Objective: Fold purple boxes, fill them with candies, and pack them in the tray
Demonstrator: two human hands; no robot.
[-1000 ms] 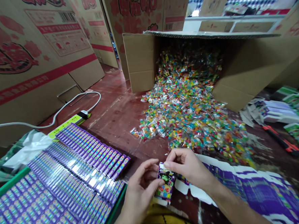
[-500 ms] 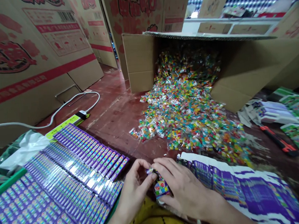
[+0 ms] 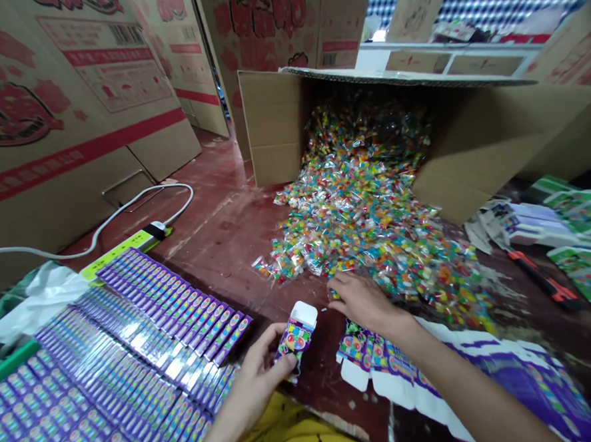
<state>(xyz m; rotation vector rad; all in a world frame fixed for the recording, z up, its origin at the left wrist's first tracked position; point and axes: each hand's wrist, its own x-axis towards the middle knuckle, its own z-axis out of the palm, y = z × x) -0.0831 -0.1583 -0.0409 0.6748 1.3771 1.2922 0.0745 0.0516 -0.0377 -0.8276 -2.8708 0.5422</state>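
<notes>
My left hand (image 3: 259,378) grips a small purple printed carton (image 3: 295,338), held upright with its white top flap open. My right hand (image 3: 361,300) reaches forward to the near edge of a heap of small clear packets of coloured candy (image 3: 370,223), fingers curled down onto the packets; what they hold is hidden. The heap spills from a big cardboard box (image 3: 279,122) lying on its side on the dark red floor. Under my right forearm lies a fanned stack of flat purple carton blanks (image 3: 490,376).
Rows of filled purple cartons (image 3: 133,351) lie at my left, partly in a green tray (image 3: 8,362). A green power strip (image 3: 121,248) with a white cable lies behind them. Tall printed cardboard boxes (image 3: 58,109) stand left. Green and purple cartons (image 3: 576,230) and an orange cutter (image 3: 539,276) lie right.
Both hands were folding the small carton together. Now my right hand has let go and moved forward to the candy heap, while my left hand holds the carton alone, top flap open.
</notes>
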